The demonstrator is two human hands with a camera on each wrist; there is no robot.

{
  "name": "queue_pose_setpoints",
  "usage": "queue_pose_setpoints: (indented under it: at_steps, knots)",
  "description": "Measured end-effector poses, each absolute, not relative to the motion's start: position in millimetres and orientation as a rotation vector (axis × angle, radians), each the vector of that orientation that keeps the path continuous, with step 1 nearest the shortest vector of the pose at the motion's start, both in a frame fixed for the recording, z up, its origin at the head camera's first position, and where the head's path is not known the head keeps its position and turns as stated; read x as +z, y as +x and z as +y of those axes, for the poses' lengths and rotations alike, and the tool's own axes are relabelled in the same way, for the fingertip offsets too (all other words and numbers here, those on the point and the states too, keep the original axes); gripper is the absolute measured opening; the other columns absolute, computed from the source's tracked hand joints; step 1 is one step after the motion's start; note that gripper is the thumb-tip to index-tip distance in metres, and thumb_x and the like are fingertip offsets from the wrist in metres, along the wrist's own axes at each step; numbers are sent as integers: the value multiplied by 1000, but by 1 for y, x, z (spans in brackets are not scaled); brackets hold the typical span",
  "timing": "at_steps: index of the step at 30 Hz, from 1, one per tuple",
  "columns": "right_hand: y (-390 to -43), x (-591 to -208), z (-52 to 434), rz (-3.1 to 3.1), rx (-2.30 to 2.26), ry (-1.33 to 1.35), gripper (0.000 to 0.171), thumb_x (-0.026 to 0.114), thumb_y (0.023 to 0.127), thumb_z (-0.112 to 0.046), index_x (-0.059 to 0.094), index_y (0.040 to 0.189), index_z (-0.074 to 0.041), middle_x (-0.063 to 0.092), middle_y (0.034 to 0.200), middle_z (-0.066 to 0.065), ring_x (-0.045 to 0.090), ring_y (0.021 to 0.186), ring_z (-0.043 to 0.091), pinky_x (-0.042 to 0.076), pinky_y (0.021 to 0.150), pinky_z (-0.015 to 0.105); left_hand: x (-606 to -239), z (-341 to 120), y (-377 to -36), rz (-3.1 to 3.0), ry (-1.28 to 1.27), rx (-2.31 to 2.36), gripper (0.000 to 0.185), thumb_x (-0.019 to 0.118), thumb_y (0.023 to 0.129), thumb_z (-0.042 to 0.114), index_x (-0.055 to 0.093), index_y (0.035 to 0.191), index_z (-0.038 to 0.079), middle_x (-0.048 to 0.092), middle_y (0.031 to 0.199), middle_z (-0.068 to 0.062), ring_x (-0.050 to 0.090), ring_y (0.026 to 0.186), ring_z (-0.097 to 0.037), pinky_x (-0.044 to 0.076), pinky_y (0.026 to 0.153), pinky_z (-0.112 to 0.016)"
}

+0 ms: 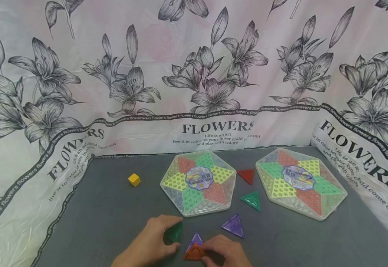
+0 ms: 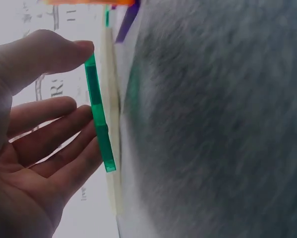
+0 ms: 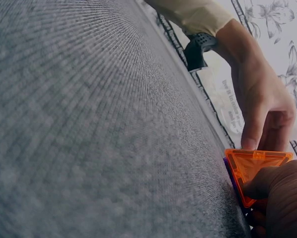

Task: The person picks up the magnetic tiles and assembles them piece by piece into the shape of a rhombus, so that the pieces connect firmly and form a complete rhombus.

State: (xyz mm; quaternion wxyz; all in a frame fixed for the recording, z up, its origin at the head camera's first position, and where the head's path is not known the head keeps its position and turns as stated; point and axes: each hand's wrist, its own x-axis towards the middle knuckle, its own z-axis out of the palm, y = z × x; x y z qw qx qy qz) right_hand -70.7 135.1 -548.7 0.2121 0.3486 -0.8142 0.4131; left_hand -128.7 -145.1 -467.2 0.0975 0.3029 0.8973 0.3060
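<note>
Left hand [image 1: 150,243] pinching green triangle [image 1: 174,233] upright with curled fingers [image 2: 54,49], low centre of frame; right hand [image 1: 225,253] gripping orange triangle [image 1: 194,253] just beside, leaning against purple triangle [image 1: 195,239] on grey counter [image 1: 107,218]

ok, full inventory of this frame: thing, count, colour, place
Hexagonal clear plastic game boards: 2, multicoloured star pattern, one mid-mat, one far right.
Small cube: 1, yellow, left of the middle board.
Loose translucent plastic triangle tiles: 3, red and green between the boards, purple nearer the hands.
Held triangle tiles: 3, dark green, orange, purple standing against the orange.
Grey felt mat: 1, underneath everything.
Floral FLOWERS cloth: 1, white and black, backdrop.
Left hand: grips the dark green tile.
Right hand: fingers on the orange tile.
</note>
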Motion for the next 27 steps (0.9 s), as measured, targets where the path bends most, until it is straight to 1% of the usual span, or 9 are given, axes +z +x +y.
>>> queue_pose_setpoints:
  at_steps: [2,6,9,12,14,17,22,27]
  knots:
    - [-71,-548,135,-2259,1152,975,43,94,80,-5,78,115,-24,79,103,-10,74,95,4,57,85,13,-469,-142,-128,2637,923,864,58,93,88,20,72,140,6,76,135,-5,71,122,-19,63,99,-38]
    - [-71,-548,135,-2261,1169,983,43,94,80,-5,78,115,-24,79,103,-10,74,95,4,57,85,13,-471,-140,-127,2613,954,773,64,93,89,23,68,145,6,73,143,-9,69,131,-27,61,106,-46]
    - [-71,-548,135,-2264,1178,979,43,94,80,-4,78,115,-25,79,103,-10,74,95,4,57,85,13,-470,-141,-125,2631,944,718,67,94,88,20,67,147,6,71,144,-9,67,133,-30,59,108,-49]
    - [-70,-547,135,-2270,1184,971,44,94,79,-4,78,114,-25,79,103,-11,74,95,4,57,85,13,-470,-143,-124,2653,917,674,61,93,87,15,70,143,9,74,137,-4,67,128,-24,60,107,-46]
    - [-70,-547,135,-2272,1184,970,43,94,80,-4,78,114,-25,79,103,-11,73,95,3,57,84,13,-471,-144,-124,2660,939,667,54,92,87,11,73,138,9,76,131,-2,68,124,-21,60,105,-43]
    - [-70,-547,135,-2276,1180,971,41,93,82,-5,78,115,-25,79,103,-11,73,95,3,57,84,13,-472,-144,-124,2630,971,682,47,90,89,8,77,133,11,78,126,3,67,119,-14,60,102,-38]
    - [-69,-545,135,-2291,1184,964,41,93,83,-6,78,115,-25,79,103,-11,73,95,3,56,83,13,-473,-143,-123,2581,986,718,45,88,91,6,77,133,15,77,125,9,65,116,-6,59,100,-33]
    - [-68,-543,135,-2314,1205,955,39,91,85,-7,78,116,-26,79,104,-12,73,95,3,57,83,14,-476,-144,-122,2596,1018,720,43,88,91,8,77,133,15,77,125,10,64,116,-6,59,100,-33]
